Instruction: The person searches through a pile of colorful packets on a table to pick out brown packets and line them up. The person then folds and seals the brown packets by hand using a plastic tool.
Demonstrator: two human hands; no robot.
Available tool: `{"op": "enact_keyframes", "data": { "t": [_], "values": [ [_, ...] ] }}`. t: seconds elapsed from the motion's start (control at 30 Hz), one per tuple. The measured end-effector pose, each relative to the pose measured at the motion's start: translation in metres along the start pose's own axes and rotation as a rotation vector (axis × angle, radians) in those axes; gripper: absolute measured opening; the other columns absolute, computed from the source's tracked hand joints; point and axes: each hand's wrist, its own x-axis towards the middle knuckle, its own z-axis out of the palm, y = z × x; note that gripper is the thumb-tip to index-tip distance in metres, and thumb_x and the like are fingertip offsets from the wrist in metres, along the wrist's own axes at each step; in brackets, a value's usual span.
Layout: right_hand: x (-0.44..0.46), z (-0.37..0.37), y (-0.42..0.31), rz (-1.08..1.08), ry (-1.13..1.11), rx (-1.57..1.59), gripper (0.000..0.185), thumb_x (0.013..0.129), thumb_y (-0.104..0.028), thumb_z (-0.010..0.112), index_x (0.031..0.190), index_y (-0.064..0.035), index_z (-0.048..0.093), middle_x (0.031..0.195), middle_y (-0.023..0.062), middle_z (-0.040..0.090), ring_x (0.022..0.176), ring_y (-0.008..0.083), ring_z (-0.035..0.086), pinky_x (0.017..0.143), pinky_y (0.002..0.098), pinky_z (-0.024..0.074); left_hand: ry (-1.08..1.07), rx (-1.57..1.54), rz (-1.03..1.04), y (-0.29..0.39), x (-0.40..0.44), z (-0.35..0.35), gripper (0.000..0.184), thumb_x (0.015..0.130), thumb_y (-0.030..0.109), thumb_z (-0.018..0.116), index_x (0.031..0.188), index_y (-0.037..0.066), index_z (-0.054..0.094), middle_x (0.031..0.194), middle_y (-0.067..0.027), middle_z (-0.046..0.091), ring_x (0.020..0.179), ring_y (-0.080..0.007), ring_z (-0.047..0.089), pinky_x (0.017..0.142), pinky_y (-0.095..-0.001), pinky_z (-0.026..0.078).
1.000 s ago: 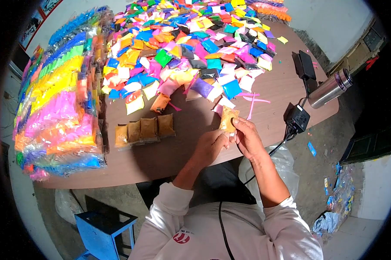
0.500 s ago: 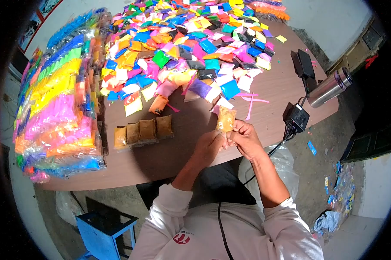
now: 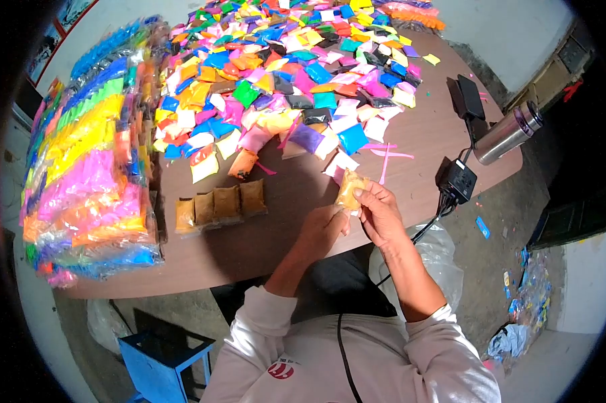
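Where it spreads before the person, the brown table [image 3: 202, 265] bears a heap of coloured packets [image 3: 303, 84], loosely overlapping. Beside it, on the person's left, lies a stack of clear bags [image 3: 91, 168] filled with rows of blue, green, yellow, pink and orange packets. A steel flask [image 3: 505, 138] stands near the right edge; its contents cannot be determined. Left of the flask sits a black adapter [image 3: 458, 180]. Four tan packets [image 3: 226, 202], clear-edged and filled, lie side by side nearer the person than the heap. The left hand [image 3: 321, 230] pinches the lower end of a filled tan packet [image 3: 349, 191], fingers closed. The right hand [image 3: 383, 216] grips its right side, thumb on its face, fingers bent behind.
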Motion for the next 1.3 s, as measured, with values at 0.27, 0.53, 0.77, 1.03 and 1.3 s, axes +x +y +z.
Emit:
{"op": "enact_keyframes", "data": {
  "t": [0.27, 0.53, 0.77, 1.03, 1.3],
  "values": [
    [0.001, 0.005, -0.007, 0.042, -0.015, 0.042, 0.025, 0.085, -0.004, 0.057, 0.109, 0.0035, 0.058, 0.096, 0.0075, 0.064, 0.081, 0.013, 0.06, 0.074, 0.0251, 0.0483, -0.019, -0.022, 0.001, 0.001, 0.001, -0.001, 0.035, 0.091, 0.023, 0.041, 0.067, 0.002, 0.054, 0.063, -0.0055, 0.055, 0.061, -0.0156, 0.052, 0.061, -0.0289, 0.042],
    [0.002, 0.016, -0.007, 0.02, 0.093, 0.004, 0.025, 0.084, -0.005, 0.06, 0.108, 0.0013, 0.058, 0.094, 0.0052, 0.063, 0.079, 0.0122, 0.059, 0.071, 0.0251, 0.047, -0.061, -0.008, 0.001, -0.002, 0.002, -0.003, 0.035, 0.091, 0.022, 0.04, 0.066, 0.001, 0.053, 0.064, -0.0071, 0.056, 0.063, -0.0162, 0.053, 0.063, -0.0291, 0.043],
    [0.004, 0.02, -0.004, 0.033, 0.126, -0.036, 0.027, 0.082, -0.005, 0.062, 0.108, -0.0004, 0.059, 0.092, 0.0037, 0.062, 0.078, 0.0115, 0.058, 0.071, 0.0251, 0.0461, -0.055, -0.005, -0.02, 0.0, 0.0, -0.002, 0.033, 0.091, 0.022, 0.041, 0.067, 0.002, 0.053, 0.064, -0.006, 0.055, 0.062, -0.0157, 0.053, 0.063, -0.0296, 0.042],
    [0.001, 0.011, -0.007, 0.069, 0.092, 0.013, 0.026, 0.087, -0.01, 0.058, 0.108, 0.0042, 0.058, 0.097, 0.0082, 0.063, 0.088, 0.0151, 0.059, 0.08, 0.0276, 0.0462, -0.071, -0.067, -0.02, -0.002, 0.0, -0.004, 0.03, 0.091, 0.017, 0.042, 0.067, 0.002, 0.052, 0.064, -0.0054, 0.054, 0.062, -0.0148, 0.052, 0.062, -0.0289, 0.042],
    [0.0, 0.0, -0.007, 0.083, -0.047, 0.089, 0.029, 0.088, -0.01, 0.053, 0.111, 0.009, 0.054, 0.101, 0.0127, 0.062, 0.091, 0.0191, 0.06, 0.083, 0.0297, 0.0467, -0.051, -0.108, -0.056, 0.004, -0.002, -0.004, 0.03, 0.091, 0.014, 0.043, 0.066, 0.001, 0.053, 0.065, -0.0041, 0.055, 0.063, -0.0121, 0.052, 0.063, -0.0267, 0.042]
  ]
}}
